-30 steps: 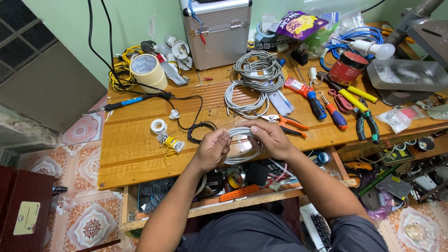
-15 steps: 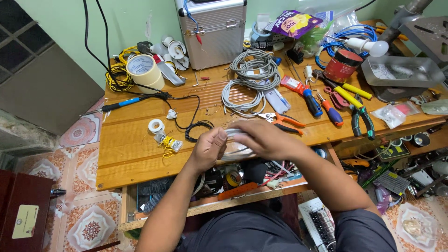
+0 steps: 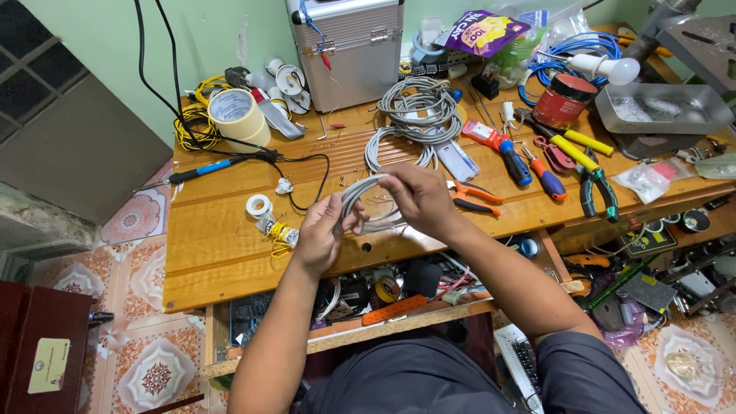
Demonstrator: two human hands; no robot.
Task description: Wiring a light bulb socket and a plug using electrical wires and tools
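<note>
**Grey cable coil held in both hands above a wooden bench**

Grey cable coil point(image 3: 366, 201) sits between our two hands, just above the front part of the wooden bench point(image 3: 222, 253). Our left hand point(image 3: 323, 234) closes around the coil's left side, fingers curled over the strands. Our right hand point(image 3: 420, 198) grips the top and right side, thumb and fingers pinched on a loop. Both hands are therefore closed on the same coil.

Behind the hands lies a larger bundle of grey cable point(image 3: 414, 115), well apart from the held coil. Orange-handled pliers point(image 3: 475, 198) lie just beside our right hand. Farther right we see a blue-handled screwdriver point(image 3: 512, 157), a yellow-handled tool point(image 3: 579, 142) and green-handled pliers point(image 3: 598, 192). To the left rest a small white tape roll point(image 3: 258, 205), a large roll of masking tape point(image 3: 239, 115) and a blue-handled soldering iron point(image 3: 203, 170). A metal case point(image 3: 349, 50) stands at the back against the green wall point(image 3: 100, 46). A red can point(image 3: 563, 100) and a grey tray point(image 3: 663, 115) occupy the right rear.
</note>
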